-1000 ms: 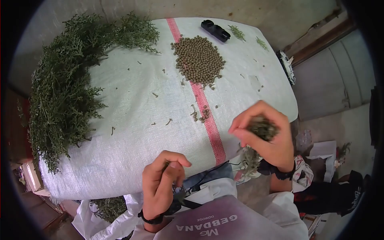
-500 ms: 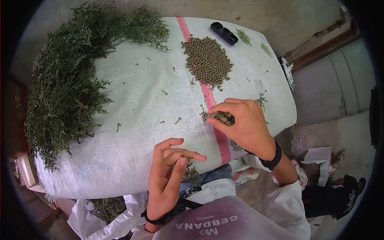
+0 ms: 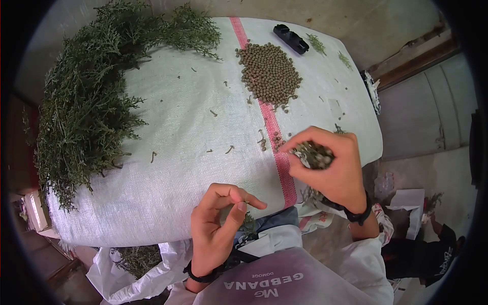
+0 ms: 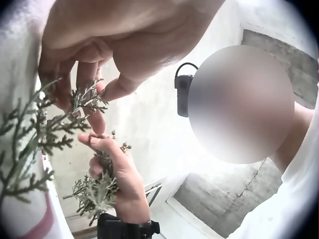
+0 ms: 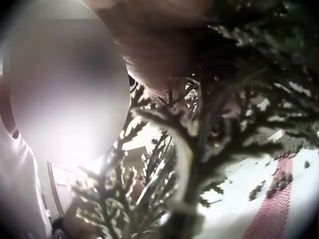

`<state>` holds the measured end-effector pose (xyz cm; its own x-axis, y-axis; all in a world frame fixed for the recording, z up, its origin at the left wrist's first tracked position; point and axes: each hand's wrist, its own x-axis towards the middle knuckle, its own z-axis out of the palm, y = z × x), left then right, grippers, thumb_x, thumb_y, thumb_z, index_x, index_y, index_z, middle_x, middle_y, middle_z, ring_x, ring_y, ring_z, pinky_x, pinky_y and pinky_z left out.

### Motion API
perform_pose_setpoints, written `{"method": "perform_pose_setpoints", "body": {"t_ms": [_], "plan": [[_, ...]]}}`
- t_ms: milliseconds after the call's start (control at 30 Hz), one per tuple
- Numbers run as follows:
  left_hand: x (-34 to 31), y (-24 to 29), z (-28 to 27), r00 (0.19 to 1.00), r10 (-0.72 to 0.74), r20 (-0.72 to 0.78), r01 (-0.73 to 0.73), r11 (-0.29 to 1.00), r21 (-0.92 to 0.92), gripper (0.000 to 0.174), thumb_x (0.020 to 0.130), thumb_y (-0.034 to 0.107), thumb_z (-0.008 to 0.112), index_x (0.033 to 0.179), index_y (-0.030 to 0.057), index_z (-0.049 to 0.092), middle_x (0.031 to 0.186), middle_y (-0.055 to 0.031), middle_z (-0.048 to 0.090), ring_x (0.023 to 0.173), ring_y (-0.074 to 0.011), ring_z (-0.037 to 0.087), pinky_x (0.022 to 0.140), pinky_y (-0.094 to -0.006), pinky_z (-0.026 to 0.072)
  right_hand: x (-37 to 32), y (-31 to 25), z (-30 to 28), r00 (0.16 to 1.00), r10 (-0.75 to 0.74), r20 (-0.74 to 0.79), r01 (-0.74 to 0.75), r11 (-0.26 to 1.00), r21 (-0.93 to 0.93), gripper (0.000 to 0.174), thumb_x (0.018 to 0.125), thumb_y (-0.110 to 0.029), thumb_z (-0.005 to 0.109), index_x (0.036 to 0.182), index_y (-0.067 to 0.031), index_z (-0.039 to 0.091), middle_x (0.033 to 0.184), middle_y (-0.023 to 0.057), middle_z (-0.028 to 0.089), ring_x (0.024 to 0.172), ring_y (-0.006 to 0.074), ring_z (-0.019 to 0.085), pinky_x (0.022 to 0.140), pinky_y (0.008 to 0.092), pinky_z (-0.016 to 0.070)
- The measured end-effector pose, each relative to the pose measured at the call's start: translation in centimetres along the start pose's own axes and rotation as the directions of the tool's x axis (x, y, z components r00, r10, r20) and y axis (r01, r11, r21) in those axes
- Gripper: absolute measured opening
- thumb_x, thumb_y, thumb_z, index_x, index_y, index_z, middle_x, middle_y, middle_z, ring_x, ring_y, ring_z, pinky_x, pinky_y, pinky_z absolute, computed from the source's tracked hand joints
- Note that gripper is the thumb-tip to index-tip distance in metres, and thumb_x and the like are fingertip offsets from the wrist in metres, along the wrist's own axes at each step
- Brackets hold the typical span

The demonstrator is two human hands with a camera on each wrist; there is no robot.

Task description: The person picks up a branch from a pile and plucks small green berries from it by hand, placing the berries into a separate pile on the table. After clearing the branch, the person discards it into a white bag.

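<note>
My right hand [image 3: 340,173] grips a bunch of cypress-like sprigs [image 3: 316,155], its thumb and fingertips above the sack's red stripe. The bunch's leafy end [image 4: 94,191] hangs below the fist in the left wrist view. Near the sack's front edge, my left hand [image 3: 213,231] pinches a green sprig [image 3: 248,223] between thumb and fingers; its scaly fronds [image 4: 37,134] spread out in the left wrist view. Several loose round brown cones [image 3: 277,141] lie just left of my right fingertips. Farther back is a large heap of the same cones [image 3: 269,73].
Leafy branches [image 3: 91,96] pile along the left of the stuffed white sack [image 3: 178,188]. A black plastic object [image 3: 291,39] lies at its back. An open white bag [image 3: 109,284] of greenery stands below. At right are a box [image 3: 406,203] and another person [image 3: 427,251].
My right hand reached left over the stripe with its bunch, then drew back right. My left fingers, spread half a second ago, have come together with the thumb.
</note>
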<state>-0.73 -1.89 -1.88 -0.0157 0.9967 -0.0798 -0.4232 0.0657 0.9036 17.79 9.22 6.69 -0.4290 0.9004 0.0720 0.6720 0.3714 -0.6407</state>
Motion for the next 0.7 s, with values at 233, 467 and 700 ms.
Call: {"method": "perform_pose_setpoints", "body": {"t_ms": [233, 467, 700], "plan": [[-0.6, 0.4, 2.2, 0.998, 0.040, 0.056, -0.038, 0.998, -0.044, 0.006, 0.100, 0.004, 0.049, 0.102, -0.0004, 0.046, 0.086, -0.0155, 0.064, 0.077, -0.0191, 0.062, 0.076, -0.0314, 0.0484, -5.0, -1.4, -1.3, 0.963, 0.142, 0.227, -0.251, 0.771, 0.585, 0.013, 0.079, 0.009, 0.073, 0.091, 0.0046, 0.073, 0.090, 0.0143, 0.074, 0.082, 0.0175, 0.072, 0.074, 0.0298, 0.0572], [-1.5, -0.1, 2.9, 0.987, 0.135, 0.088, -0.128, 0.989, -0.075, 0.016, 0.093, -0.006, 0.060, 0.105, -0.0005, 0.050, 0.085, -0.0069, 0.064, 0.077, -0.0087, 0.059, 0.073, -0.0242, 0.0475, -7.4, -1.0, 1.3, 0.976, 0.170, 0.139, -0.218, 0.668, 0.711, 0.018, 0.079, 0.008, 0.077, 0.095, 0.0058, 0.071, 0.093, 0.0176, 0.073, 0.086, 0.0192, 0.072, 0.077, 0.0296, 0.0566], [-1.6, 0.0, 3.9, 0.989, 0.139, 0.047, -0.141, 0.989, 0.052, 0.018, 0.089, -0.006, 0.066, 0.102, -0.0014, 0.055, 0.085, -0.0052, 0.065, 0.079, -0.0076, 0.062, 0.075, -0.0223, 0.0487, -8.4, 0.3, 2.2, 0.980, 0.183, 0.084, -0.177, 0.591, 0.787, 0.017, 0.078, 0.006, 0.079, 0.093, 0.0061, 0.071, 0.094, 0.0179, 0.072, 0.086, 0.0199, 0.070, 0.078, 0.0294, 0.0552]]}}
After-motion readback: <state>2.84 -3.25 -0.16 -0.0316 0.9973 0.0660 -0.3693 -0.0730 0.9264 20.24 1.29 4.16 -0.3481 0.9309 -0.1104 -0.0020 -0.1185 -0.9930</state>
